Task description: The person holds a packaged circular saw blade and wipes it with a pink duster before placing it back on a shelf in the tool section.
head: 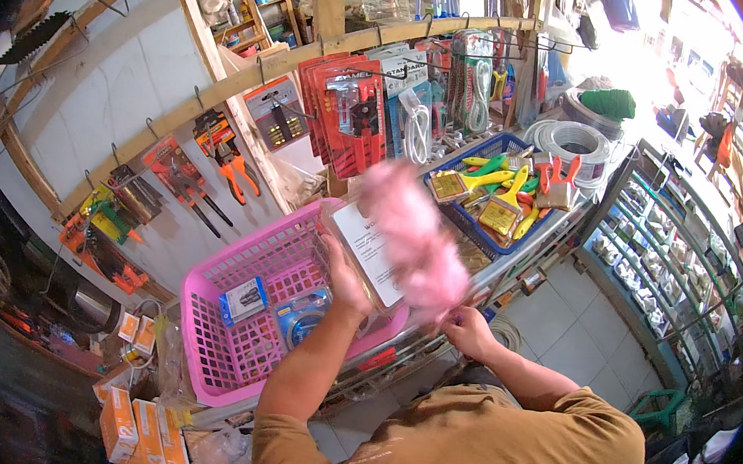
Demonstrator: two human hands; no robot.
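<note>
My left hand [345,276] grips a packaged item [367,255] with a white printed card and clear plastic, held over the right part of a pink plastic basket [197,366]. In my right hand [469,333] is the lower end of a pink fluffy duster [415,236], blurred by motion, whose head passes in front of the package's right edge. A small blue-and-white box [244,300] and a blue blister pack [302,316] lie inside the basket. Beyond the duster, a blue plastic basket [511,245] holds several paintbrushes with yellow, green and red handles.
Carded pliers [228,154] and red blister-packed tools [356,113] hang from hooks on a wooden rail. Coiled cable [571,144] sits at the counter's far end. A glass display case [664,260] stands right, and orange-and-white boxes [147,438] stand at lower left.
</note>
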